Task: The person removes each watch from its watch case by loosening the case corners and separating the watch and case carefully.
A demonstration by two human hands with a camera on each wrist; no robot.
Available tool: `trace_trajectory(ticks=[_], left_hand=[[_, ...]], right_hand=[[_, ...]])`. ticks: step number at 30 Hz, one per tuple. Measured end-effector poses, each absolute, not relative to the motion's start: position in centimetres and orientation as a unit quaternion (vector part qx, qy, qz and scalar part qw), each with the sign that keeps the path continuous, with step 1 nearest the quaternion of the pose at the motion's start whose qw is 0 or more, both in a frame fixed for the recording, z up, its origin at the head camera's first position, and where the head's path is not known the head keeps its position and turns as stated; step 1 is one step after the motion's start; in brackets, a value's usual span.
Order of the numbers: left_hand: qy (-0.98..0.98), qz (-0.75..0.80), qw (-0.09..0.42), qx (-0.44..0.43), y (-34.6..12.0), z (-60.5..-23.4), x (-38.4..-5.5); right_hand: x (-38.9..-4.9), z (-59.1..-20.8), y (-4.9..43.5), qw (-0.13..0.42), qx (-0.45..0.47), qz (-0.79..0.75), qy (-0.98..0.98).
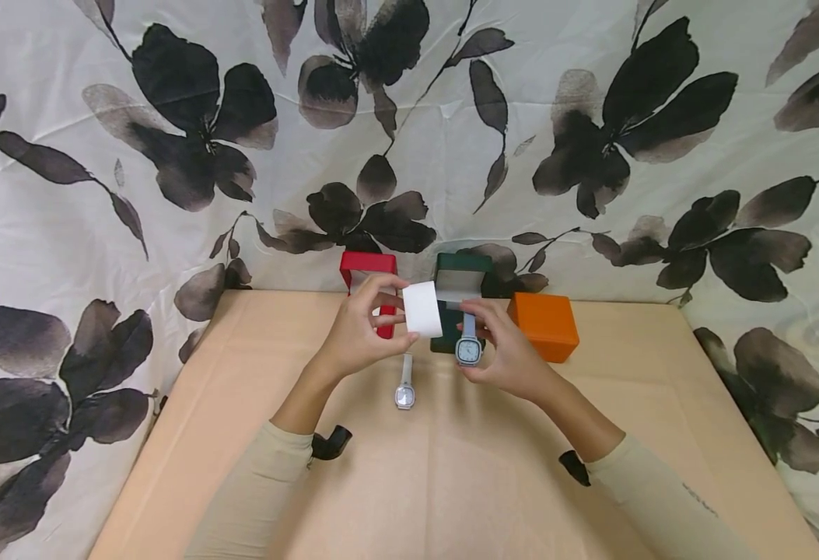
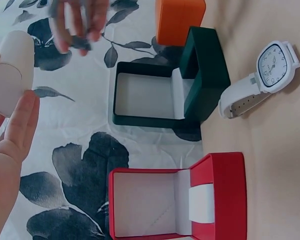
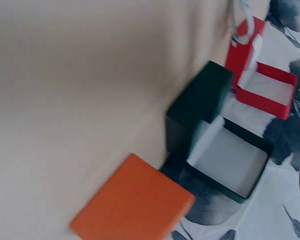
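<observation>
My left hand (image 1: 360,330) holds a white watch cushion (image 1: 422,309) between thumb and fingers, raised in front of the boxes. In the left wrist view the cushion (image 2: 12,55) shows a rounded flat end. My right hand (image 1: 514,354) grips a light-blue watch (image 1: 468,350) by its strap, with the square-round dial facing up. An open green box (image 1: 461,263) stands just behind the hands; its inner lid (image 2: 145,95) is pale. On the table below the left hand lies a white watch (image 1: 405,395), strap pointing to the boxes.
Left of the green box, an open red box (image 2: 229,200) contains a white cushion (image 2: 202,203). A closed orange box (image 1: 545,327) sits to the right. Floral cloth (image 1: 451,155) hangs behind the beige table (image 1: 409,482).
</observation>
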State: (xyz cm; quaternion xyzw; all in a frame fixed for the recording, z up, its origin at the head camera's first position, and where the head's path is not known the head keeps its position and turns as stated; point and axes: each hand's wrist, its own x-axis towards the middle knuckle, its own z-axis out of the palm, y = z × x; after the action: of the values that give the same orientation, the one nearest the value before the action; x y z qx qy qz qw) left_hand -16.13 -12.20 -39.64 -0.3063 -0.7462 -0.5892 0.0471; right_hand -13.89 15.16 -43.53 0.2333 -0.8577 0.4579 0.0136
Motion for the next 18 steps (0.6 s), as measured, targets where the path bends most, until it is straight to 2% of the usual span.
trace_trajectory(ticks=[18], left_hand=[[-0.757, -0.580, 0.047, -0.297, -11.8, -39.8, -16.4]], right_hand=[[-14.1, -48.9, 16.0, -0.053, 0.238, 0.417, -0.875]])
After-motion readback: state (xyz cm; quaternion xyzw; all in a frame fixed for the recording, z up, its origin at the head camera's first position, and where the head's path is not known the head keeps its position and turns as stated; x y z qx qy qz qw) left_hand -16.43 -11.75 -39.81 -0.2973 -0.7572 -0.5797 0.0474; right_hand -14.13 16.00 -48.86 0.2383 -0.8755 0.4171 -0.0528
